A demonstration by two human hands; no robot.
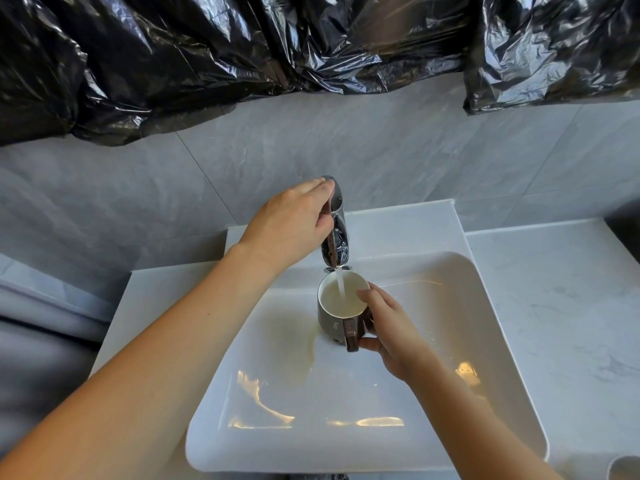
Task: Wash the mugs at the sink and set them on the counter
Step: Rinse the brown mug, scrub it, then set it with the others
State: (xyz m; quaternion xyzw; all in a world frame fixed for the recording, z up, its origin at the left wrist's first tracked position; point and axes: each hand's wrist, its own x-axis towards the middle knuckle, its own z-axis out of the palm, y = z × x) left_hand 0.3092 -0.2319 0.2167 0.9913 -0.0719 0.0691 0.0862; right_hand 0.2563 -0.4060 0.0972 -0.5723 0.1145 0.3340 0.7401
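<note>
Early days, I'd say: right hand point(388, 327) clamps the mug point(341, 311) under running water, left hand point(294, 223) grips the tap point(337, 230), counter point(554, 306) waiting.

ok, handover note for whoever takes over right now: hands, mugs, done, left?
Left hand: grips the faucet handle; water is running.
Right hand: holds the brown mug by its handle, upright under the stream in the sink, filling with cloudy water.
Second mug: only its rim shows on the counter, bottom right; washed or not, cannot tell.
Done: rinse under way.
Left: finish the brown mug, shut the water off, set it on the counter.
</note>
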